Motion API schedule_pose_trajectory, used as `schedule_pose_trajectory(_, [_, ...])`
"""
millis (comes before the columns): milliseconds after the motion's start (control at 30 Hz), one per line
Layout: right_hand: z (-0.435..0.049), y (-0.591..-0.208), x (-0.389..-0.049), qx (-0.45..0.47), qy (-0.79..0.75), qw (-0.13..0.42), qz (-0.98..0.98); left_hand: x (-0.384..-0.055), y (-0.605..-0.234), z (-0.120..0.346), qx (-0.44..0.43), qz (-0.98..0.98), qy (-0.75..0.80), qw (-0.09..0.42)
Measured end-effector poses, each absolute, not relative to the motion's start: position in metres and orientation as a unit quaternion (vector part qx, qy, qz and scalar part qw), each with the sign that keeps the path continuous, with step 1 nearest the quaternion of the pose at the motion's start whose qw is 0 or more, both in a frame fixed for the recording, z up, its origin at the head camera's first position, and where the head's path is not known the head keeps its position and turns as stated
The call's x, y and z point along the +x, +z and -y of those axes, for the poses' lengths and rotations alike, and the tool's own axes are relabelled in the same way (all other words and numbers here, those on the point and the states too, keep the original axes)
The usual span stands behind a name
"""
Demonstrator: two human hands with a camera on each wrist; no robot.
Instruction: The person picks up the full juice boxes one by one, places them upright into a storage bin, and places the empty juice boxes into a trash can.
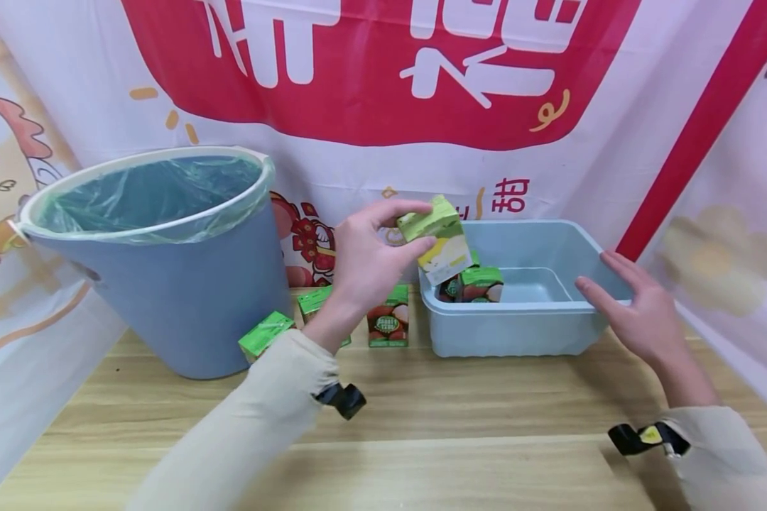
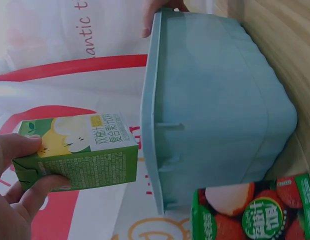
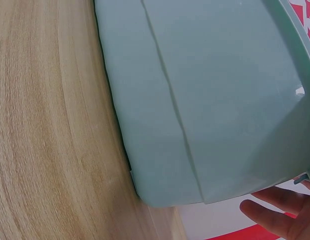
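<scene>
My left hand (image 1: 367, 259) pinches a green and yellow juice carton (image 1: 446, 254) between thumb and fingers, tilted above the left end of a pale blue plastic bin (image 1: 511, 330). In the left wrist view the carton (image 2: 85, 150) shows a pale fruit picture, and its lower end points at the bin's rim. Inside the bin, at its left end, lie green-topped cartons (image 1: 482, 285) with red fruit pictures. My right hand (image 1: 645, 312) rests at the bin's right rim, thumb spread apart and fingers fairly straight; part of it shows in the right wrist view (image 3: 285, 207).
A tall blue trash can (image 1: 198, 305) with a green liner stands at the left. Between it and the bin, a lychee carton (image 1: 388, 325) stands on the wooden table (image 1: 454, 426); two more green cartons are partly behind my left arm. A printed cloth (image 1: 358, 128) hangs behind.
</scene>
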State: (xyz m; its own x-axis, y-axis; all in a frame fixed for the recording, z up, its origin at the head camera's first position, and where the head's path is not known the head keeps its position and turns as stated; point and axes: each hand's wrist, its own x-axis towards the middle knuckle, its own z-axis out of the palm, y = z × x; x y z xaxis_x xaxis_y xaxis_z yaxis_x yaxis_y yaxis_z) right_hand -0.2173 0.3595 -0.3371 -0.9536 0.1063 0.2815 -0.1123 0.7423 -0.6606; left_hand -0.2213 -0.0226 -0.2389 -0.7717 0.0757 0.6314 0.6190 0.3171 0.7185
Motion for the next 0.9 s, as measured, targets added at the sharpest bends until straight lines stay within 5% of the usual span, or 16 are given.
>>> schedule_pose_trajectory(500, [-0.359, -0.336, -0.217, 0.0, 0.364, 0.151, 0.919, -0.25, -0.257, -0.03, -0.244, 0.827, -0.49, 0.128])
schedule_pose_trajectory(900, [-0.359, -0.337, -0.217, -0.001, 0.358, 0.153, 0.921, -0.254, -0.255, -0.04, -0.248, 0.835, -0.484, 0.09])
